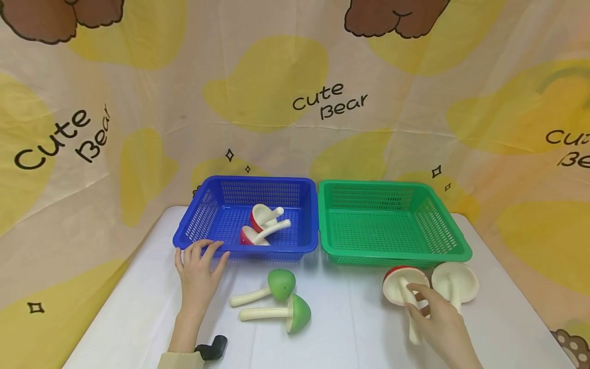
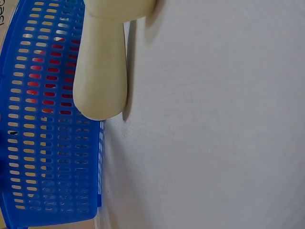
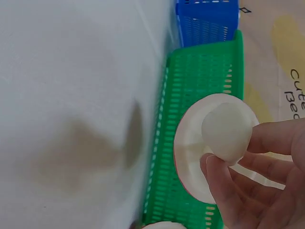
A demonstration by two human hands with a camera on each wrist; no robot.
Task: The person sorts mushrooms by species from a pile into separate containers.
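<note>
A red-capped toy mushroom (image 1: pixel 395 288) is pinched by its stem between the thumb and fingers of the right hand (image 1: pixel 438 318), seemingly raised off the table, just in front of the green basket (image 1: pixel 396 254). Another mushroom (image 1: pixel 461 279), white underside showing, is right beside it. Two green mushrooms (image 1: pixel 282 283) (image 1: pixel 299 313) lie on the white table (image 1: pixel 350 333), in front of the blue basket (image 1: pixel 276 250). The left hand (image 1: pixel 197 274), fingers spread and loosely bent, is at that basket's near rim, apparently holding nothing. Two red mushrooms (image 1: pixel 264 219) (image 1: pixel 249 234) already lie inside the blue basket; by that count, two look placed and four remain outside.
</note>
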